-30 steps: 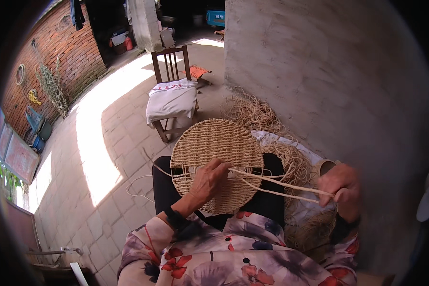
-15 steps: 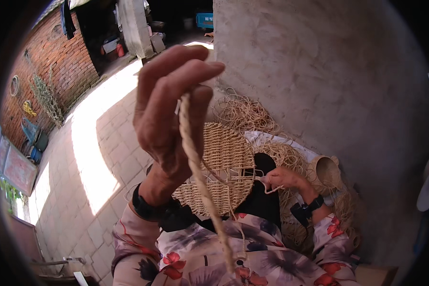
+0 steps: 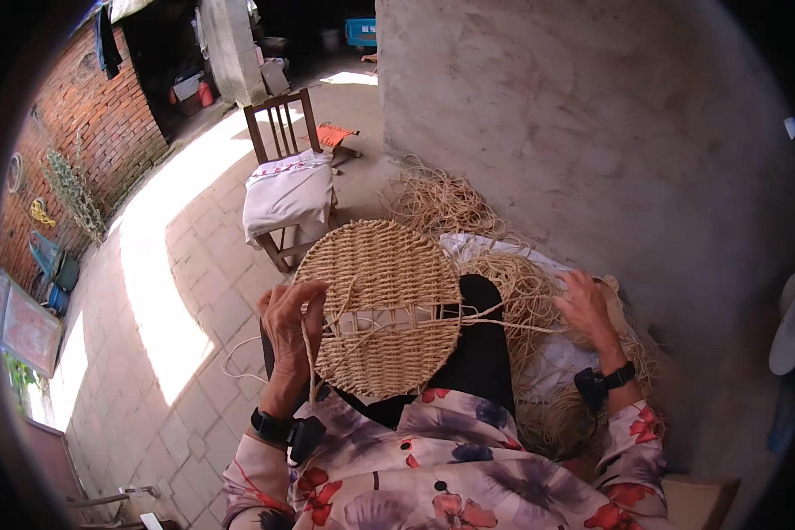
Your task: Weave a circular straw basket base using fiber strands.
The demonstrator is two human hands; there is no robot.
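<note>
A round woven disc of straw-coloured cord lies across my lap, with an open slit of bare strands across its middle. My left hand is at the disc's left edge, pinching a twisted cord that hangs down from the fingers. Out to the right of the disc, above the cord pile, is my right hand. A thin cord runs nearly straight from the slit to its lower fingers, which seem closed on it. Just where they grip is partly hidden.
Tangled heaps of cord lie along the plaster wall at my right, partly over white sheeting. Ahead stands a wooden chair with a white cloth on its seat, near an orange-topped folding stool. A brick wall rises far left.
My left hand has dropped from high in front of the view to the disc's left edge, lowering its cord. My right hand has moved right and up, drawing cord out from the disc.
</note>
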